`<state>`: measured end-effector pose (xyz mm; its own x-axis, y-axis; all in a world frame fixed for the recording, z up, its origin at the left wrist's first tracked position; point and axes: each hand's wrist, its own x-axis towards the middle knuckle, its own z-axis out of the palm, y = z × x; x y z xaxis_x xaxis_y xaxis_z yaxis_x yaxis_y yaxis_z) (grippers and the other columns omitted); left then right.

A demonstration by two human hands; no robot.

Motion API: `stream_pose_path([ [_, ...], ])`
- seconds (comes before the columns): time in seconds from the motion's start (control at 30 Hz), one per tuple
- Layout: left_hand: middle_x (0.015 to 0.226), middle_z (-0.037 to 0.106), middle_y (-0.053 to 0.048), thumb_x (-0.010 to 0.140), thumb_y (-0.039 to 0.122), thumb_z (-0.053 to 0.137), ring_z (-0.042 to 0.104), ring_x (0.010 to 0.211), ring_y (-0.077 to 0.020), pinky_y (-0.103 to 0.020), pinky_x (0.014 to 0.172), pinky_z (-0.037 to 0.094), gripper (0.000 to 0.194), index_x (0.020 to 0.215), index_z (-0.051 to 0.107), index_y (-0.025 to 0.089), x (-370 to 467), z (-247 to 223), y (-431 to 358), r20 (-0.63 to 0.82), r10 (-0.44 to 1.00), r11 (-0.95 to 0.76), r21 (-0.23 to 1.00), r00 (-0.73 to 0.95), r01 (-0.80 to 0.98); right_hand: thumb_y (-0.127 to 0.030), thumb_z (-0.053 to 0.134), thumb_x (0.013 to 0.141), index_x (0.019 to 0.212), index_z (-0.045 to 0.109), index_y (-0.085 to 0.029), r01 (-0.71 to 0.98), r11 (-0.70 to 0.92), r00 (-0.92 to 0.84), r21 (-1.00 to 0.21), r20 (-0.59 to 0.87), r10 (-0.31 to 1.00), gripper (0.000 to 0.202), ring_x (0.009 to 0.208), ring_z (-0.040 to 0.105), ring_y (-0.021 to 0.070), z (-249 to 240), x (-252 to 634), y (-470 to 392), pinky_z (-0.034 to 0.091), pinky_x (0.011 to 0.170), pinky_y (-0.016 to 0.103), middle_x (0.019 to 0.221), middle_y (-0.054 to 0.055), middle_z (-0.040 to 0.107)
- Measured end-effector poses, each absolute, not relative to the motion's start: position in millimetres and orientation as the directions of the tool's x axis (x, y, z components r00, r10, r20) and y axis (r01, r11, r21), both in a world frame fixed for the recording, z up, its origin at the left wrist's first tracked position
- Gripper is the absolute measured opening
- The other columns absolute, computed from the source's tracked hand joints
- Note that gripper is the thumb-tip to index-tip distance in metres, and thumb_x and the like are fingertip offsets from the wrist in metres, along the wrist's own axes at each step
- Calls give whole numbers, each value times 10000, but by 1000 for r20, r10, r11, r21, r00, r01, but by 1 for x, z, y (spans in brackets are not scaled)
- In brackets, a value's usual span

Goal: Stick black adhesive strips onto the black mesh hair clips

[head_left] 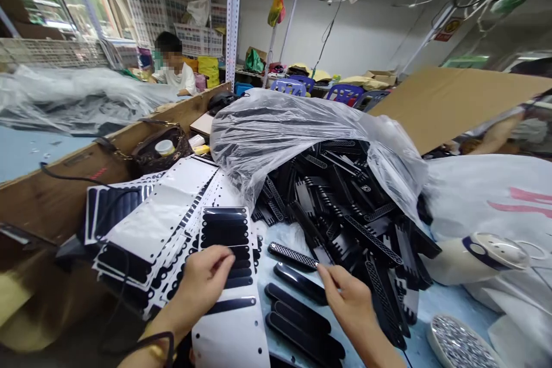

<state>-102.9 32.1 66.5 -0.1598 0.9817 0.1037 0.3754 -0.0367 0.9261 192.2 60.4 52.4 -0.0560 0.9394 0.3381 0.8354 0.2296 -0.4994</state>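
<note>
My left hand is closed in a pinch over a white sheet with black strips; what its fingertips hold, if anything, is too small to make out. My right hand pinches the near end of a black patterned handle piece. Just below that piece lies a glossy black piece, and several plain black pieces rest on the blue table between my hands. Behind them, a large heap of black comb-like parts spills from a clear plastic bag.
Stacked sheets lie at the left beside a wooden board and a brown bag. A white cup and a dish of small metal parts are at the right. A person sits farther back.
</note>
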Motion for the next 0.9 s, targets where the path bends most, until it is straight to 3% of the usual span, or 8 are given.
stream_pose_path([
  [0.1, 423, 428, 38, 723, 421, 654, 410, 428, -111, -228, 464, 328, 351, 463, 562, 204, -143, 48, -10, 61, 943, 92, 897, -328, 433, -478, 498, 944, 706, 686, -245, 762, 371, -153, -531, 409, 900, 383, 501, 593, 170, 62, 181, 41, 451, 513, 274, 586, 25, 640],
  [0.23, 436, 517, 10, 675, 490, 685, 473, 459, -136, -239, 475, 351, 361, 490, 634, 183, -150, 3, -48, -230, 897, 342, 902, -376, 263, -311, 587, 914, 843, 709, -261, 569, 595, -419, -567, 423, 803, 150, 551, 656, 178, 52, 141, 17, 508, 536, 263, 650, 25, 682],
  [0.37, 505, 601, -12, 577, 479, 772, 524, 495, -139, -243, 501, 411, 347, 562, 667, 149, -131, -20, -60, -408, 864, 394, 913, -295, -108, -259, 545, 934, 910, 687, -224, 433, 676, -560, -596, 411, 720, 149, 527, 643, 172, 30, 90, 6, 507, 509, 258, 640, 30, 660],
  [0.5, 503, 618, -17, 540, 350, 848, 531, 454, -115, -224, 474, 416, 310, 551, 627, 134, -124, -14, -68, -471, 876, 408, 836, -101, -367, -262, 481, 956, 877, 669, -205, 438, 698, -529, -567, 465, 710, 212, 505, 638, 161, 11, 53, 9, 490, 480, 243, 623, 19, 641],
  [0.6, 567, 661, -33, 524, 385, 887, 579, 478, -121, -215, 474, 446, 375, 666, 653, 128, -127, -4, -70, -506, 862, 424, 740, -17, -522, -276, 455, 966, 894, 679, -188, 470, 701, -493, -536, 499, 712, 251, 495, 643, 166, -1, 42, 9, 490, 458, 244, 622, 26, 642],
  [0.73, 500, 616, -15, 615, 549, 830, 556, 407, -109, -192, 381, 422, 470, 659, 606, 139, -127, 2, -63, -531, 841, 404, 743, -101, -534, -276, 495, 943, 931, 697, -200, 476, 709, -517, -521, 487, 704, 216, 509, 640, 167, -11, 47, 3, 489, 456, 241, 632, 20, 625],
  [0.9, 479, 605, 3, 594, 541, 818, 543, 345, -104, -150, 280, 282, 462, 706, 606, 146, -117, 10, -60, -532, 835, 407, 769, -141, -493, -269, 582, 903, 1028, 701, -209, 400, 638, -556, -658, 379, 740, 183, 498, 635, 142, -20, 60, 0, 501, 442, 210, 666, 12, 643],
])
